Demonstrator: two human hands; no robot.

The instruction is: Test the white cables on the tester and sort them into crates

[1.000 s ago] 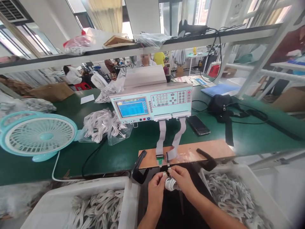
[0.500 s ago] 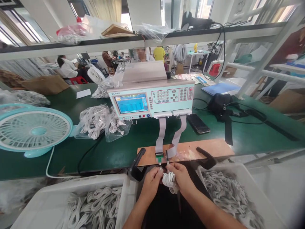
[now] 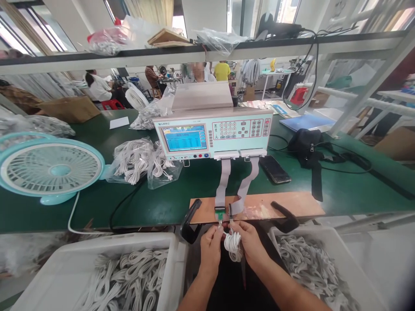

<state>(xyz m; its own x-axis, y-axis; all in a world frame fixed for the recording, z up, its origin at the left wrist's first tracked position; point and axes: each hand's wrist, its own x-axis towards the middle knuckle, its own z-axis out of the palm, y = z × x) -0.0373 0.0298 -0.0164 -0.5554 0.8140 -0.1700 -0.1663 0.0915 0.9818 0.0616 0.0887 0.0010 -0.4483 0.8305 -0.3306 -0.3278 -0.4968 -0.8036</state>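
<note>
A coiled white cable [image 3: 232, 247] hangs between my two hands. My left hand [image 3: 210, 249] pinches one end's plug, which meets a small green circuit board [image 3: 220, 215] at the bench edge. With thumb and fingers, my right hand [image 3: 249, 242] grips the other end just below the second dark connector [image 3: 230, 210]; whether that plug is fully seated I cannot tell. Grey ribbon cables [image 3: 223, 183] run from both connectors up to a bench tester [image 3: 238, 129] with a lit blue screen [image 3: 184, 139]. A wooden board [image 3: 259, 207] lies beneath the connectors.
Black clamps [image 3: 191, 222] hold the wooden board at either side. White bins of coiled cables stand left [image 3: 171, 263] and right [image 3: 340, 242]. A turquoise fan [image 3: 53, 170], bagged cables [image 3: 132, 162], a phone [image 3: 275, 169] and a black pouch [image 3: 304, 144] rest on the bench. People sit beyond.
The view has shifted slightly, moving the bench to the right in the picture. Dark text now shows on the tester's screen. Both hands keep their hold at the connectors.
</note>
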